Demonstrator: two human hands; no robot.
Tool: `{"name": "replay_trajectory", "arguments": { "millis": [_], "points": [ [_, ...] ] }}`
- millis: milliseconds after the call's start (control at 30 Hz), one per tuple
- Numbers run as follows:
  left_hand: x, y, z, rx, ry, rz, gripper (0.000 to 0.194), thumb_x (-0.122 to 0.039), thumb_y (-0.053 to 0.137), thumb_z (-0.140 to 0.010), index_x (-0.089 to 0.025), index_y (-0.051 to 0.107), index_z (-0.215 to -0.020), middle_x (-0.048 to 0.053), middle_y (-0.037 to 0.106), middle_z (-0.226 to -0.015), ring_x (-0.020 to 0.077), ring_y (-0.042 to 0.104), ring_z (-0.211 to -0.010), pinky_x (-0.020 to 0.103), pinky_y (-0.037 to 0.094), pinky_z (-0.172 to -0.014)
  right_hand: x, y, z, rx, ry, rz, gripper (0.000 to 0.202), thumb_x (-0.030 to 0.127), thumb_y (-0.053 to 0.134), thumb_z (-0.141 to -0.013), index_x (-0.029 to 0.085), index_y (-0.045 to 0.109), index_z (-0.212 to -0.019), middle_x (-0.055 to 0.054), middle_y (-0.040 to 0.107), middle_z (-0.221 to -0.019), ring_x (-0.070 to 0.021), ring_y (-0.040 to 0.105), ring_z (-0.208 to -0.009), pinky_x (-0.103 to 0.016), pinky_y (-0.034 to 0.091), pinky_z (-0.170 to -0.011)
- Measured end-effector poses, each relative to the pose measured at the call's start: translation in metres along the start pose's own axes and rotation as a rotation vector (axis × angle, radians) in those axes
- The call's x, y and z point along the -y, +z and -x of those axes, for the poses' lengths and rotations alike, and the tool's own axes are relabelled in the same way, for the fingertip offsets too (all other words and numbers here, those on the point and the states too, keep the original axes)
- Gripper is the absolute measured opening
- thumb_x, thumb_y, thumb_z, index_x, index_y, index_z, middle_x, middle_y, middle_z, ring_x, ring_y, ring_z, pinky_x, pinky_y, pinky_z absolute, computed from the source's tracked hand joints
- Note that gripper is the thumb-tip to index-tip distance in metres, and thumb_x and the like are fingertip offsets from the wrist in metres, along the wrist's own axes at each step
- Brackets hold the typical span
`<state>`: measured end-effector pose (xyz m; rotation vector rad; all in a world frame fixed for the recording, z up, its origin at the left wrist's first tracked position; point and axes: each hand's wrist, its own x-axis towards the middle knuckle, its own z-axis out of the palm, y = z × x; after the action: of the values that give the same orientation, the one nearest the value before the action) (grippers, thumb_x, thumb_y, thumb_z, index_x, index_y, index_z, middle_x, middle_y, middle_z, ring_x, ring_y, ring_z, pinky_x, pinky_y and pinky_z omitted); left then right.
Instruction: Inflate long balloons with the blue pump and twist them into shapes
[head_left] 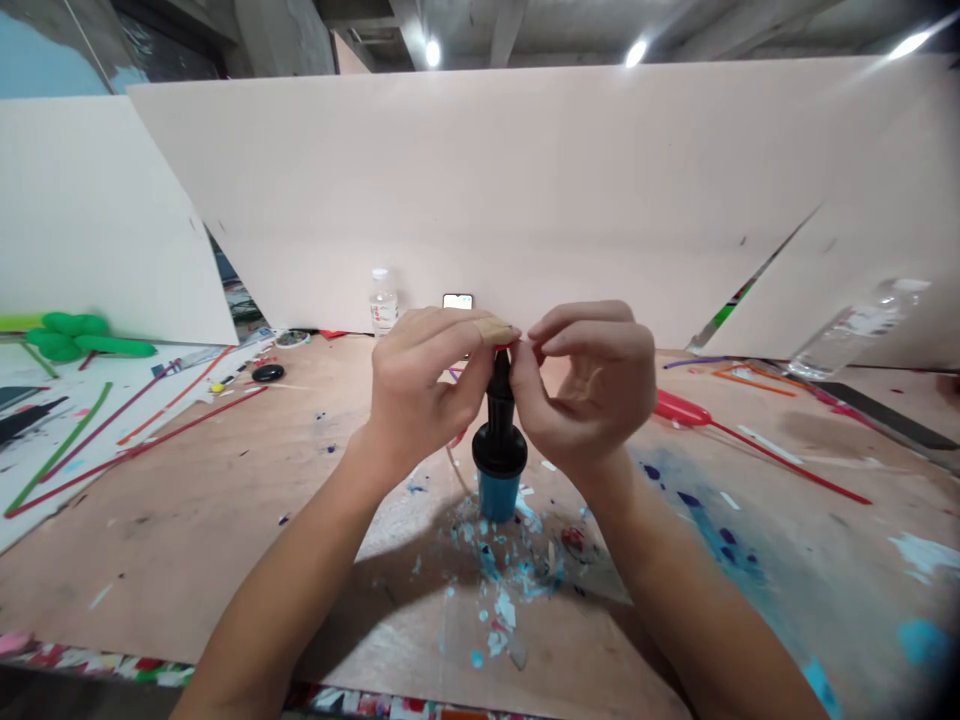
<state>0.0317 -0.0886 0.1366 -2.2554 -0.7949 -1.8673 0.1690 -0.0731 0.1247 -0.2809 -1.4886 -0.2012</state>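
A balloon hand pump (pixel 500 455) with a black top and a blue body stands upright on the table in front of me. At its nozzle, my left hand (pixel 431 375) is closed in a pinch, and a little red of a balloon (pixel 504 346) shows under the fingertips. My right hand (pixel 589 380) meets it from the other side, thumb and forefinger pinched together at the same spot, its other fingers loosely curled. Most of this balloon is hidden by the hands.
A partly inflated red balloon (pixel 682 408) lies to the right, near a tilted plastic bottle (pixel 859 328). Another bottle (pixel 384 303) and a phone (pixel 457 300) stand at the back board. Green balloons (pixel 75 337) and several uninflated ones lie left. Paint flakes surround the pump.
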Motion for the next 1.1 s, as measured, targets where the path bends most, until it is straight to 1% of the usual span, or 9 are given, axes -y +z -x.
{"name": "replay_trajectory", "arguments": {
  "millis": [67,133,333,433,533,700,867,1000,1100],
  "points": [
    [-0.002,0.000,0.002,-0.010,0.033,-0.051,0.015,-0.021,0.057,-0.086,-0.026,0.071,-0.087,0.003,0.072,-0.091,0.0181,0.065,-0.087,0.036,0.048,-0.085,0.003,0.001,0.000,-0.038,-0.061,0.031,0.029,0.002,0.058,-0.073,0.025,0.049,-0.088,0.000,0.055,-0.083,-0.0153,0.055,-0.076,-0.029,0.050,-0.058],
    [-0.001,0.000,0.003,-0.008,0.048,-0.087,0.015,-0.023,0.057,-0.086,-0.026,0.071,-0.087,0.003,0.072,-0.091,0.0188,0.065,-0.087,0.037,0.047,-0.085,0.005,0.001,0.000,-0.052,-0.085,0.062,0.028,0.002,0.057,-0.072,0.025,0.050,-0.087,-0.001,0.054,-0.082,-0.0156,0.054,-0.076,-0.030,0.051,-0.061],
    [0.004,0.000,0.003,-0.024,0.016,-0.083,0.013,-0.025,0.058,-0.085,-0.027,0.071,-0.086,0.003,0.072,-0.089,0.0198,0.064,-0.087,0.038,0.046,-0.085,0.002,0.000,0.001,-0.001,-0.123,0.031,0.032,0.001,0.060,-0.074,0.026,0.048,-0.091,0.002,0.060,-0.086,-0.0140,0.061,-0.077,-0.030,0.055,-0.066],
    [0.003,0.000,0.002,-0.054,0.035,-0.075,0.015,-0.023,0.057,-0.086,-0.026,0.071,-0.083,0.003,0.072,-0.088,0.0191,0.064,-0.086,0.037,0.046,-0.084,-0.001,-0.001,0.002,0.036,-0.125,0.025,0.033,0.002,0.061,-0.075,0.026,0.048,-0.092,0.001,0.063,-0.090,-0.0146,0.063,-0.080,-0.031,0.056,-0.068],
    [0.001,0.000,0.001,-0.090,0.103,-0.151,0.015,-0.019,0.057,-0.085,-0.026,0.070,-0.083,0.002,0.072,-0.085,0.0175,0.065,-0.082,0.035,0.048,-0.079,-0.003,-0.005,0.000,0.083,-0.130,0.031,0.030,0.003,0.060,-0.076,0.026,0.049,-0.092,0.000,0.065,-0.092,-0.0157,0.064,-0.081,-0.032,0.057,-0.068],
    [-0.001,0.000,0.000,-0.107,0.211,-0.264,0.015,-0.015,0.055,-0.085,-0.025,0.067,-0.084,0.001,0.073,-0.084,0.0160,0.066,-0.078,0.035,0.048,-0.075,0.002,-0.016,-0.011,0.199,-0.187,0.054,0.021,0.005,0.060,-0.078,0.024,0.053,-0.083,-0.001,0.067,-0.087,-0.0172,0.065,-0.078,-0.034,0.056,-0.068],
    [-0.003,-0.001,0.000,-0.092,0.227,-0.251,0.017,-0.014,0.053,-0.086,-0.026,0.065,-0.085,0.000,0.072,-0.083,0.0161,0.066,-0.078,0.036,0.048,-0.075,0.010,-0.026,-0.023,0.309,-0.179,0.091,0.018,0.005,0.059,-0.079,0.023,0.054,-0.079,-0.003,0.068,-0.088,-0.0168,0.066,-0.079,-0.032,0.055,-0.068],
    [-0.005,-0.002,0.000,-0.090,0.225,-0.252,0.016,-0.014,0.054,-0.085,-0.026,0.065,-0.085,-0.001,0.072,-0.083,0.0156,0.066,-0.077,0.036,0.048,-0.075,0.012,-0.030,-0.026,0.348,-0.193,0.110,0.019,0.006,0.060,-0.079,0.023,0.052,-0.076,-0.002,0.068,-0.086,-0.0152,0.066,-0.076,-0.029,0.055,-0.065],
    [-0.007,-0.003,0.000,-0.076,0.221,-0.249,0.016,-0.015,0.054,-0.085,-0.026,0.065,-0.085,-0.001,0.072,-0.082,0.0156,0.066,-0.076,0.037,0.048,-0.076,0.012,-0.030,-0.026,0.351,-0.189,0.126,0.021,0.006,0.061,-0.078,0.023,0.050,-0.075,-0.002,0.068,-0.086,-0.0141,0.065,-0.073,-0.027,0.055,-0.061]
  ]
}}
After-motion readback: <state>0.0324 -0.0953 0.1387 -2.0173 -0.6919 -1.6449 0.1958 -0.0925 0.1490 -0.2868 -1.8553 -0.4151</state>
